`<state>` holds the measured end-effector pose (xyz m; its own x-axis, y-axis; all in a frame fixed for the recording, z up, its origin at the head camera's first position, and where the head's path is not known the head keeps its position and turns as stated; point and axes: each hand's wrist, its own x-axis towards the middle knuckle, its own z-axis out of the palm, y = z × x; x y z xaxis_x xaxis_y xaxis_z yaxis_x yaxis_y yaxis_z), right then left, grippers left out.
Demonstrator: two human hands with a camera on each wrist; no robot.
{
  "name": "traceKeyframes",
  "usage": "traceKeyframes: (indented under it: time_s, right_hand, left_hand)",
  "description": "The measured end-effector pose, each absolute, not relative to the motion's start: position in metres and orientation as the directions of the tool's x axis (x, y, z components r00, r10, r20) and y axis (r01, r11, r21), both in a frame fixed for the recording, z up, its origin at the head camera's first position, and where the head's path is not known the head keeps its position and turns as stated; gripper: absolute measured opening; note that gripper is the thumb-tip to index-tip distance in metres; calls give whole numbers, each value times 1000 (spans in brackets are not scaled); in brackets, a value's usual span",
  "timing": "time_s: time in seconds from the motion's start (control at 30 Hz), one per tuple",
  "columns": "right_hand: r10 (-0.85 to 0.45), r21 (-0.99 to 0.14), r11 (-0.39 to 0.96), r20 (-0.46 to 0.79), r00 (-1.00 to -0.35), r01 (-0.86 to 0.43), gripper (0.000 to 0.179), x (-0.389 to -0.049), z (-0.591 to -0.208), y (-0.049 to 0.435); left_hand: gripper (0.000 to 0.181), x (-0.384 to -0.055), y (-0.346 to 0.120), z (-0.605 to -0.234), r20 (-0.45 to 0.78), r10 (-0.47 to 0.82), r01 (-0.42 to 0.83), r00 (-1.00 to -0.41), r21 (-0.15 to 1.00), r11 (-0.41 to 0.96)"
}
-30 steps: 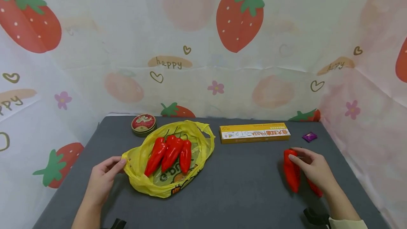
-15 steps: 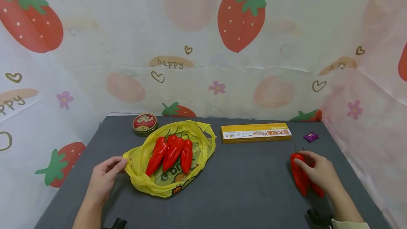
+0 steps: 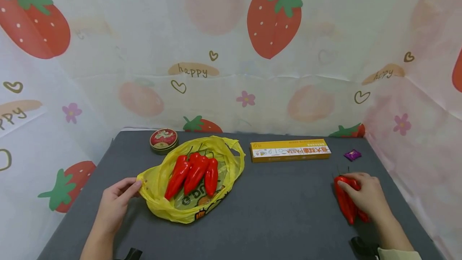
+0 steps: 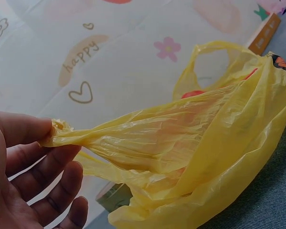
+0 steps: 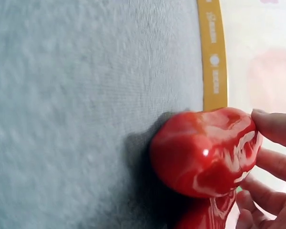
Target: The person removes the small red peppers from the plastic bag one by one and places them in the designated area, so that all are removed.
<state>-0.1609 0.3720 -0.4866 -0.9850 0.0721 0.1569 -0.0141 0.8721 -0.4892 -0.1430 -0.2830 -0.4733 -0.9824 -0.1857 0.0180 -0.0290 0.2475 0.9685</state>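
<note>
In the head view my left hand [image 3: 114, 202] pinches the left edge of a yellow plastic bag [image 3: 153, 181], which lies spread open. The left wrist view shows the bag's gathered corner [image 4: 69, 137] between thumb and fingers. Several glossy red peppers [image 3: 196, 175] with thin dark stems lie side by side inside the bag. At the right of the table, my right hand [image 3: 368, 196] holds a red pepper [image 3: 346, 204] near its stem end, tip towards me. A second red pepper [image 3: 363, 215] lies right beside it, partly hidden under the hand.
A round red-lidded tin [image 3: 163, 140] stands behind the bag. Along the back lies a yellow-and-white pasta box [image 3: 290, 151], with a small purple wrapped piece [image 3: 352, 155] to its right. A strawberry-print cloth [image 3: 223, 51] hangs behind the dark grey table [image 3: 267, 212].
My right hand has shifted the red pepper slightly to the right, up against the second pepper. The left hand keeps its pinch on the bag in the same place.
</note>
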Motion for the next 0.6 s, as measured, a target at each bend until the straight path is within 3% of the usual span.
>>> traceKeyframes:
  time_s: [0.1,0.4,0.6]
  right_hand:
    - [63,-489,872,155,-986,-22,52,-164,-488,377]
    - [52,-480,875,-21,-998,55,63,-168,-490,385]
    - [62,-503,862,-27,-998,68,64,-165,-488,385]
  left_hand:
    - [40,-142,-282,-473,31,-176,-15,-984,968,252]
    - [39,-142,-283,-474,44,-164,-1,-985,965,262]
    - [38,-142,-283,-474,42,-171,-4,-984,966,259]
